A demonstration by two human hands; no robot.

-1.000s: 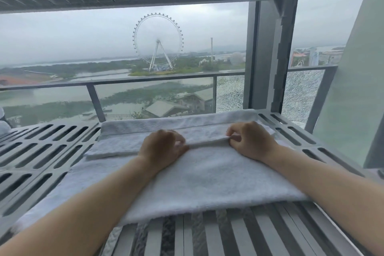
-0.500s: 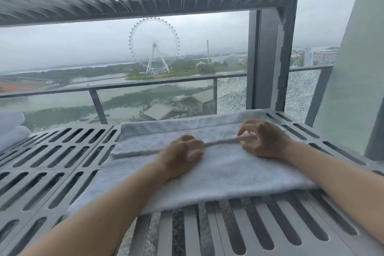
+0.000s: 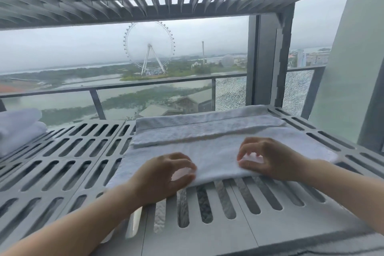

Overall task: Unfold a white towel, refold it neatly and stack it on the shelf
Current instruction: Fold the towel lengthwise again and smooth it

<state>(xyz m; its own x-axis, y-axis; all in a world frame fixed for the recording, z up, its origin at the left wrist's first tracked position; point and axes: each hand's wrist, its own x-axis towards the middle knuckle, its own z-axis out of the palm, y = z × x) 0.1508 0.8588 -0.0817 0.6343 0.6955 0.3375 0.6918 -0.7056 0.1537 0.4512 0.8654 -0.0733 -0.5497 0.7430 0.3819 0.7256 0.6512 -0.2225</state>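
My bare forearms reach forward from the lower corners and angle in toward each other. My left hand (image 3: 166, 174) lies knuckles up, its fingers curled under and its thumb beneath them, pinching the near edge of the towel (image 3: 218, 151). My right hand (image 3: 270, 160) arches like a claw, fingers bent down and thumb low at the same edge, gripping it. Both hands look slightly blurred.
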